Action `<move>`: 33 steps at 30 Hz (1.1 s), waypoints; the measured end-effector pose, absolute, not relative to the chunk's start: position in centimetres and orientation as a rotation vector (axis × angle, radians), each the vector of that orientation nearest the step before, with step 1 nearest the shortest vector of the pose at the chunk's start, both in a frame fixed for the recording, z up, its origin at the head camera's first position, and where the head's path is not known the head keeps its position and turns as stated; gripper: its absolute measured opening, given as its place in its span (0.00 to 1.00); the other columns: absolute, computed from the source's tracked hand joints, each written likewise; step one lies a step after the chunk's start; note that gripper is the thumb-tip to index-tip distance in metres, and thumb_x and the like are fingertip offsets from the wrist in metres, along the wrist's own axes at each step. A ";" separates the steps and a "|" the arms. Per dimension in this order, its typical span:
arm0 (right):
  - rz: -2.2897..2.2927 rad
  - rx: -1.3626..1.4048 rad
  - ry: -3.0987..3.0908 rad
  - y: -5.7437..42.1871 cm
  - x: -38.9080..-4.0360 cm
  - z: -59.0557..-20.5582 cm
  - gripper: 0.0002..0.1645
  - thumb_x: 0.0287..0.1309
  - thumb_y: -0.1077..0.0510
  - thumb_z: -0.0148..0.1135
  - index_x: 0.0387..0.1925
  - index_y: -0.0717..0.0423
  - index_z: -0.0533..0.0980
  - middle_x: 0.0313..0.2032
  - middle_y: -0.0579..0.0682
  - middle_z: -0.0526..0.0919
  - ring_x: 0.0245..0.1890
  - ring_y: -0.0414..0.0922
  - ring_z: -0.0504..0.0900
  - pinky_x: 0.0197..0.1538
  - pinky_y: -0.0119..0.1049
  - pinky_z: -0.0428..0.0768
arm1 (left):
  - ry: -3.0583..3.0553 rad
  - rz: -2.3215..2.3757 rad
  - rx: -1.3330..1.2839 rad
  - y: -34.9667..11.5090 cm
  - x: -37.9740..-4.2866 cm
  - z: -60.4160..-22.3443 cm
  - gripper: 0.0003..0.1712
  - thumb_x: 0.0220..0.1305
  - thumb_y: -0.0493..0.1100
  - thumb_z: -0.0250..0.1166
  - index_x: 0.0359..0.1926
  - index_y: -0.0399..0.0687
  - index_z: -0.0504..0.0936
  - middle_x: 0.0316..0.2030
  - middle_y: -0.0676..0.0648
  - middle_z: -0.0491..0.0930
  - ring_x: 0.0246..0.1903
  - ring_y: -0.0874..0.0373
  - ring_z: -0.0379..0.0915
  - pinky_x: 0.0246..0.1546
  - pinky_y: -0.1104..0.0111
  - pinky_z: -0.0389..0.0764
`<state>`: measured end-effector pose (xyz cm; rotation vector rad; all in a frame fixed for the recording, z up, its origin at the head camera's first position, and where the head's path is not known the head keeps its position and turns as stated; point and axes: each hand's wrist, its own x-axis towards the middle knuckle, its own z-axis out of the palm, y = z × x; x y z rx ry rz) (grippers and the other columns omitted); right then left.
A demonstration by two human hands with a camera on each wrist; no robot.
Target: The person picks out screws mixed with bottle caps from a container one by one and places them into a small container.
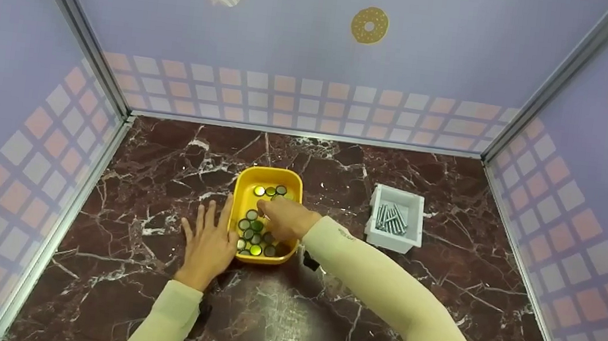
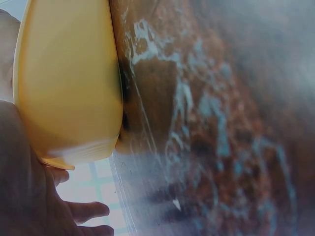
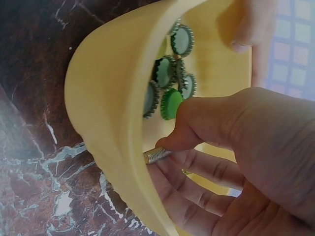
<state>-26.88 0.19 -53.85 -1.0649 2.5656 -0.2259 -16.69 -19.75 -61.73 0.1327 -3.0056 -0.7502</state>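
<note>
A yellow bin stands on the marbled surface with several green and silver bottle caps in it. My right hand reaches inside it; in the right wrist view, thumb and fingers pinch a threaded metal bolt, most of which the hand hides. Green bottle caps lie just beyond the thumb. With its fingers spread, my left hand rests against the bin's left side. Seen from the left wrist, the bin's outer wall is close beside that hand.
To the right stands a small white box with several metal bolts in it. Patterned panels enclose the dark marbled surface at the back and on both sides.
</note>
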 end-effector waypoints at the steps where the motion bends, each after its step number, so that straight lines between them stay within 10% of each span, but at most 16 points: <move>1: -0.241 -1.064 2.565 0.3 -26.9 -53.8 0.22 0.84 0.61 0.68 0.72 0.59 0.82 0.62 0.60 0.94 0.58 0.54 0.95 0.64 0.47 0.94 | -3.006 -0.744 0.132 -19.8 -16.7 -61.7 0.48 0.85 0.49 0.50 0.98 0.62 0.44 0.94 0.29 0.50 0.94 0.23 0.38 0.89 0.18 0.31; 14: -0.494 -1.057 2.540 1.9 -27.8 -52.9 0.31 0.65 0.68 0.79 0.68 0.65 0.83 0.50 0.64 0.94 0.39 0.47 0.84 0.45 0.42 0.89 | -3.014 -0.741 0.137 -19.9 -16.8 -61.7 0.47 0.87 0.50 0.49 0.98 0.62 0.45 0.94 0.29 0.50 0.94 0.23 0.38 0.89 0.18 0.31; 33: -0.690 -1.073 2.548 4.1 -28.0 -52.2 0.32 0.62 0.71 0.76 0.68 0.61 0.83 0.48 0.61 0.95 0.46 0.53 0.93 0.49 0.47 0.94 | -3.019 -0.749 0.130 -19.7 -16.7 -61.7 0.47 0.87 0.49 0.50 0.98 0.62 0.43 0.94 0.28 0.50 0.95 0.24 0.37 0.89 0.18 0.31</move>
